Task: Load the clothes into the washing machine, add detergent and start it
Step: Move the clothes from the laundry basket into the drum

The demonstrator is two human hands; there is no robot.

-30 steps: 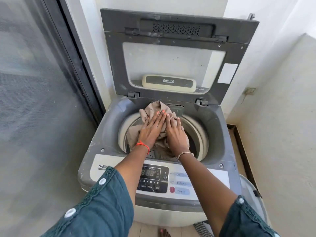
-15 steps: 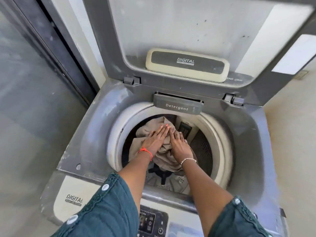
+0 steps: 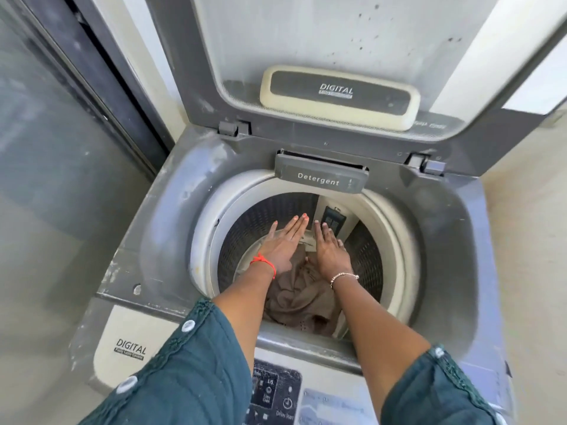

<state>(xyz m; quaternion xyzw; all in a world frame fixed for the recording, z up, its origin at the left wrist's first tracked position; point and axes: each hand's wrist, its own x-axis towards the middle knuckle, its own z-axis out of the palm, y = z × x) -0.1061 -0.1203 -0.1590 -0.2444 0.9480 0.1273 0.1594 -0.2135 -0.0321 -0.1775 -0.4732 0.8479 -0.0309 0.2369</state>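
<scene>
A grey top-loading washing machine (image 3: 171, 210) stands with its lid (image 3: 337, 41) raised. A beige garment (image 3: 302, 297) lies crumpled at the bottom of the perforated drum (image 3: 365, 259). Both my hands reach into the drum above the cloth. My left hand (image 3: 282, 243) is flat with straight fingers, a red thread at the wrist. My right hand (image 3: 329, 250) is flat too, with a bead bracelet at the wrist. Neither hand grips the cloth. A closed grey drawer marked Detergent (image 3: 320, 176) sits at the back rim.
The control panel (image 3: 276, 394) with buttons lies at the near edge between my arms. A dark-framed glass door (image 3: 61, 179) stands close on the left. A pale wall (image 3: 527, 271) closes in on the right.
The garment dropped from the drum's mouth to its bottom. Both hands let go of it and now hover flat over it. The camera moved closer and lower.
</scene>
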